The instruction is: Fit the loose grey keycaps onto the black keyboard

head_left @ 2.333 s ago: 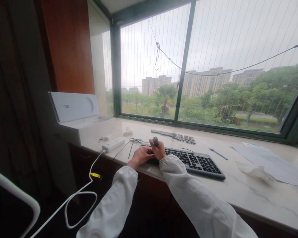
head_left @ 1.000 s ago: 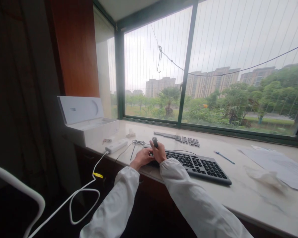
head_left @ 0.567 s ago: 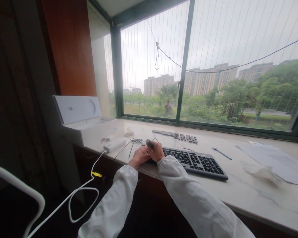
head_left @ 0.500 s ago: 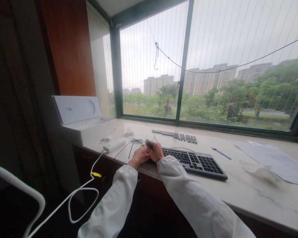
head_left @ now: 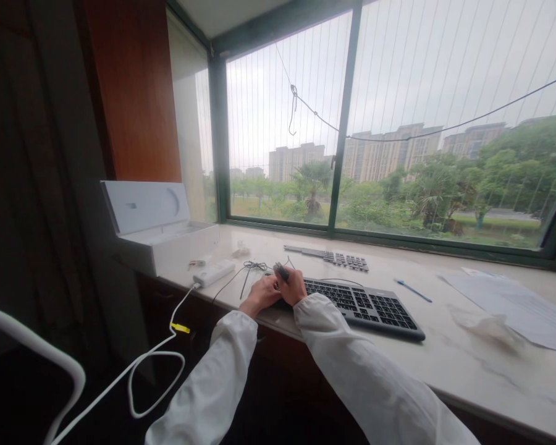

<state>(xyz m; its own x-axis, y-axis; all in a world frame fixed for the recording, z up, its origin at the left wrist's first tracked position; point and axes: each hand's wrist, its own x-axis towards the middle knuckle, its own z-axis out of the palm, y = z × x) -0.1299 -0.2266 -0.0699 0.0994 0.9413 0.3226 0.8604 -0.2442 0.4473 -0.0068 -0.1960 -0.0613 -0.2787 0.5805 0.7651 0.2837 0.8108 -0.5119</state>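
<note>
A black keyboard [head_left: 359, 303] lies along the front edge of the white counter. Over its left end my two hands meet. My right hand [head_left: 293, 287] is closed around a small dark tool [head_left: 281, 271] whose end sticks up past the thumb; its kind is unclear and its lower part is hidden. Pressed against it, my left hand [head_left: 261, 294] has its fingers bent inward by the keyboard's left end; what they hold is hidden. Behind the keyboard lie loose dark keycaps [head_left: 347, 262] in rows.
At the left stand an open white box [head_left: 180, 244] and a white power strip [head_left: 214, 272] with its cord hanging over the edge. A bundled black cable [head_left: 254, 266] lies beside my hands. To the right are a blue pen [head_left: 413, 290], crumpled plastic [head_left: 484, 327] and paper sheets [head_left: 519, 303].
The dark tool in my right hand has tilted and turned slightly. Both hands stay at the keyboard's left end, and the view has shifted a little.
</note>
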